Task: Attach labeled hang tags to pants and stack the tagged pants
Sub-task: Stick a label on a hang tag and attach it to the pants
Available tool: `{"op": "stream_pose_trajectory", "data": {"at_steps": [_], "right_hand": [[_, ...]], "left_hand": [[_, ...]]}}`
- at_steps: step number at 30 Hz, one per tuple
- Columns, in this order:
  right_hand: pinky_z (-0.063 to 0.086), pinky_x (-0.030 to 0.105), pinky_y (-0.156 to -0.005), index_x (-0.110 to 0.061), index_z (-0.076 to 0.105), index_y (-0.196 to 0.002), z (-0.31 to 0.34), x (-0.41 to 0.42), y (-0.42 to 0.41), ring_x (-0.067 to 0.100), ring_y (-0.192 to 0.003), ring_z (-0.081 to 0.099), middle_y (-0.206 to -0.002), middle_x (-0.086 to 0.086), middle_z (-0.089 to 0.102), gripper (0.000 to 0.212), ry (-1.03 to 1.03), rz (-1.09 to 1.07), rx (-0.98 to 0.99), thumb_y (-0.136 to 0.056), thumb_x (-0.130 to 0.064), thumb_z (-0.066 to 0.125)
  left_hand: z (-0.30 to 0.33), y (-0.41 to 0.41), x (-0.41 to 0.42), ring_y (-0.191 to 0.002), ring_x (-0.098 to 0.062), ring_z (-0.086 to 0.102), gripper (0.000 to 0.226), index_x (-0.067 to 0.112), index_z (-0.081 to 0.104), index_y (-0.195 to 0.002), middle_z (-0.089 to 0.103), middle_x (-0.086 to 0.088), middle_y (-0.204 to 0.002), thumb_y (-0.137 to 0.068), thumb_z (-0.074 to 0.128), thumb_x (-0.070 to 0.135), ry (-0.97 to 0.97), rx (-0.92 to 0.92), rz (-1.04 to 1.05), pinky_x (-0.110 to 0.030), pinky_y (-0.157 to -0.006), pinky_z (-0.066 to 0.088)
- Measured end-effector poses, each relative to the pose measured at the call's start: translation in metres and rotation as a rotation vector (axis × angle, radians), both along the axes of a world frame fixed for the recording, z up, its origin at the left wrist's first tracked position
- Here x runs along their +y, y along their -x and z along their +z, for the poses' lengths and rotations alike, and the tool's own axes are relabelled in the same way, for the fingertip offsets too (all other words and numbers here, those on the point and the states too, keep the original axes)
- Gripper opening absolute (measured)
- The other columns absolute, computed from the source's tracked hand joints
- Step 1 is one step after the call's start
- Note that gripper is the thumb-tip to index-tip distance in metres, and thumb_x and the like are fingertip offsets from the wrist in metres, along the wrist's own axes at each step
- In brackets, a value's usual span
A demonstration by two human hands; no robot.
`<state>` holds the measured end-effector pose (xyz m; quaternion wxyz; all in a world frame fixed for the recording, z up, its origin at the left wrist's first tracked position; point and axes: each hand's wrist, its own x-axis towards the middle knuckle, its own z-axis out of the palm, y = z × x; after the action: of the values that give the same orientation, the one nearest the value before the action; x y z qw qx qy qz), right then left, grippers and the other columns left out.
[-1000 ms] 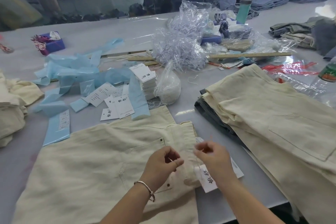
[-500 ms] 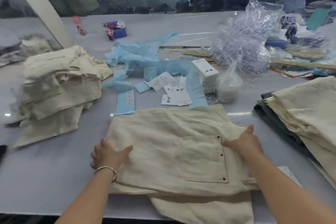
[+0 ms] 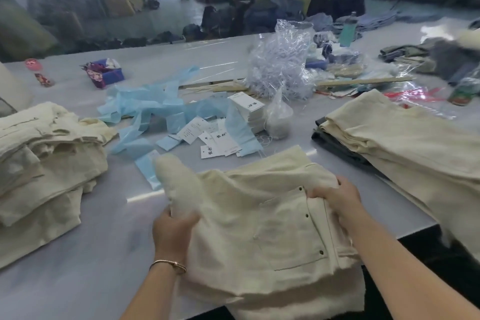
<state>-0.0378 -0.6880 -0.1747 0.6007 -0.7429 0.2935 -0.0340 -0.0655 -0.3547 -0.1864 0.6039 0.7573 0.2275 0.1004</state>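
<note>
A folded pair of cream pants (image 3: pixel 262 218) is lifted off the grey table (image 3: pixel 104 236) in front of me, back pocket with metal rivets facing up. My left hand (image 3: pixel 172 231) grips its left edge, where the cloth bunches upward. My right hand (image 3: pixel 337 200) grips the waistband side on the right. A pile of cream pants (image 3: pixel 44 161) lies at the left. Another pile of cream pants (image 3: pixel 405 148) lies at the right. White hang tags (image 3: pixel 220 144) are scattered beyond the pants, beside a stack of tags (image 3: pixel 248 112). The tag on the held pants is hidden.
Blue plastic strips (image 3: pixel 155 109) lie across the table's middle. A heap of clear plastic (image 3: pixel 280 70) and a small white bag (image 3: pixel 279 119) sit behind the tags. A wooden stick (image 3: pixel 363 82), a teal bottle (image 3: pixel 348 30) and dark clothes lie at the far right.
A second ago my hands worked a thread and tag at the waistband. Then they lay flat on the folded pants; now both grip the pants and lift them, left edge bunching up.
</note>
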Motion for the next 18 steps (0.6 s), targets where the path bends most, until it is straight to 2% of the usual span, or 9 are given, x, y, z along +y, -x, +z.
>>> {"op": "stream_pose_trajectory", "data": {"at_steps": [1, 3, 6, 10, 12, 14, 18], "right_hand": [[0.043, 0.027, -0.053, -0.020, 0.064, -0.092, 0.008, -0.004, 0.008, 0.018, -0.076, 0.060, -0.088, 0.003, 0.066, 0.045, 0.019, -0.014, -0.042, -0.052, -0.011, 0.083], [0.044, 0.027, -0.053, -0.025, 0.064, -0.088, 0.024, -0.017, 0.021, 0.014, -0.073, 0.062, -0.085, -0.001, 0.069, 0.043, 0.073, -0.071, -0.137, -0.051, -0.011, 0.082], [0.048, 0.028, -0.060, -0.023, 0.066, -0.095, 0.052, -0.051, 0.038, 0.012, -0.074, 0.064, -0.084, -0.005, 0.070, 0.052, 0.157, -0.206, -0.274, -0.049, -0.013, 0.085], [0.042, 0.025, -0.052, -0.024, 0.061, -0.086, 0.098, -0.119, 0.059, -0.004, -0.056, 0.056, -0.074, -0.012, 0.064, 0.046, 0.246, -0.430, -0.436, -0.048, -0.019, 0.086], [0.046, 0.028, -0.054, -0.024, 0.060, -0.085, 0.120, -0.157, 0.068, 0.001, -0.061, 0.059, -0.076, -0.007, 0.065, 0.046, 0.279, -0.515, -0.487, -0.046, -0.023, 0.083], [0.052, 0.032, -0.060, -0.023, 0.061, -0.091, 0.142, -0.198, 0.075, 0.015, -0.073, 0.064, -0.086, 0.000, 0.068, 0.050, 0.276, -0.603, -0.538, -0.047, -0.022, 0.083], [0.049, 0.020, -0.052, -0.030, 0.064, -0.088, 0.176, -0.285, 0.078, 0.004, -0.068, 0.067, -0.080, -0.011, 0.071, 0.049, 0.206, -0.742, -0.658, -0.044, -0.026, 0.084]], "left_hand": [[0.012, -0.001, -0.015, -0.055, -0.009, 0.060, 0.022, 0.018, 0.066, -0.066, 0.067, 0.009, -0.058, -0.046, 0.073, 0.026, 0.062, -0.053, -0.067, -0.027, -0.050, 0.047], [0.036, -0.006, -0.048, -0.057, -0.011, 0.061, 0.024, 0.013, 0.071, -0.072, 0.072, 0.004, -0.066, -0.050, 0.077, 0.019, 0.161, -0.130, -0.215, -0.031, -0.054, 0.051], [0.068, -0.023, -0.098, -0.058, -0.012, 0.060, 0.023, 0.011, 0.073, -0.075, 0.071, 0.000, -0.067, -0.053, 0.078, 0.016, 0.177, -0.231, -0.384, -0.029, -0.053, 0.050], [0.107, -0.060, -0.174, -0.057, -0.012, 0.058, 0.022, 0.007, 0.072, -0.077, 0.068, 0.000, -0.064, -0.059, 0.083, 0.006, 0.218, -0.313, -0.541, -0.028, -0.052, 0.049], [0.127, -0.084, -0.215, -0.056, -0.012, 0.059, 0.018, 0.004, 0.071, -0.081, 0.068, 0.000, -0.064, -0.068, 0.079, -0.005, 0.266, -0.347, -0.616, -0.026, -0.051, 0.051], [0.146, -0.111, -0.257, -0.055, -0.012, 0.062, 0.017, 0.008, 0.072, -0.079, 0.070, 0.001, -0.064, -0.072, 0.075, -0.008, 0.335, -0.379, -0.679, -0.024, -0.051, 0.052], [0.174, -0.174, -0.342, -0.054, -0.010, 0.066, 0.024, 0.018, 0.076, -0.068, 0.072, 0.004, -0.064, -0.074, 0.072, -0.005, 0.395, -0.397, -0.748, -0.021, -0.050, 0.052]]}}
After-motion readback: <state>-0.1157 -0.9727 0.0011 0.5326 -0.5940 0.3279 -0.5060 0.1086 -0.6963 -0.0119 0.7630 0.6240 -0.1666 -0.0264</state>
